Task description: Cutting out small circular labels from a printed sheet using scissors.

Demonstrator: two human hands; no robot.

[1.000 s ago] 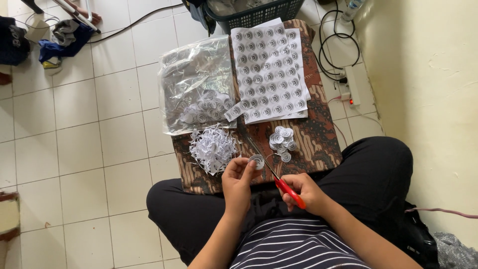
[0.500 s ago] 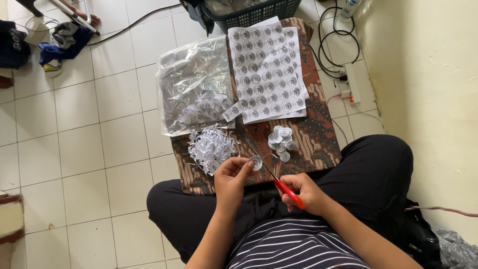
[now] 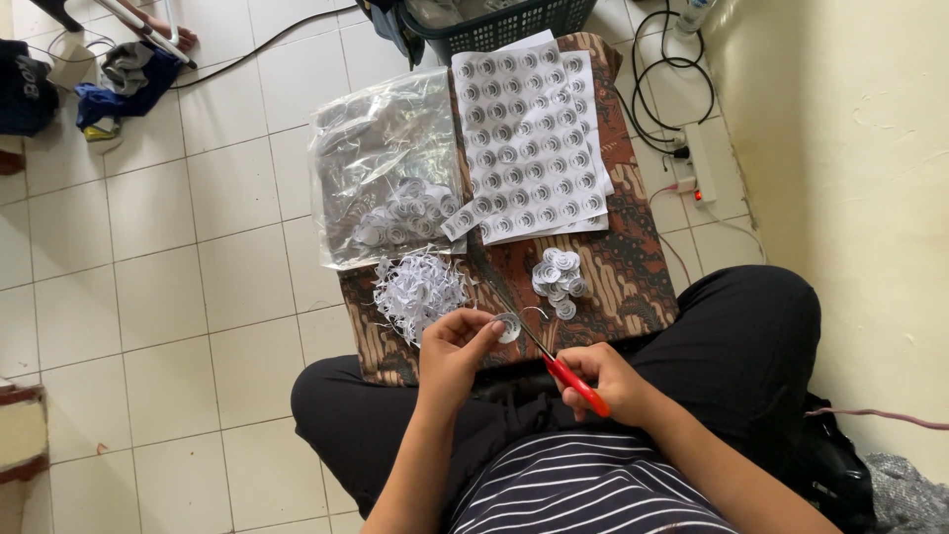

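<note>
- Small round white paper cutout [image 3: 508, 325] with a grey printed ring sits pinched in the fingertips of the left hand [image 3: 453, 354], held above the near edge of the brown patterned cloth [image 3: 633, 282] in front of the person's lap.
- Red-handled scissors [image 3: 551, 356] are gripped in the right hand [image 3: 605, 382], fingers closed around the handles; the thin blades meet the cutout's edge.
- Left of the cutout, a heap of white paper trimmings [image 3: 419, 291] lies on the cloth.
- Just beyond the blades rests a small pile of finished round cutouts [image 3: 558, 278].
- Farther off, white printed sheets [image 3: 529, 138] covered in rows of grey rings overlap a clear crinkled plastic bag [image 3: 381, 163] holding more cutouts.
- At the top edge stands a dark plastic basket [image 3: 499, 25]; a white power strip [image 3: 701, 168] with black cables lies near the cream wall.
</note>
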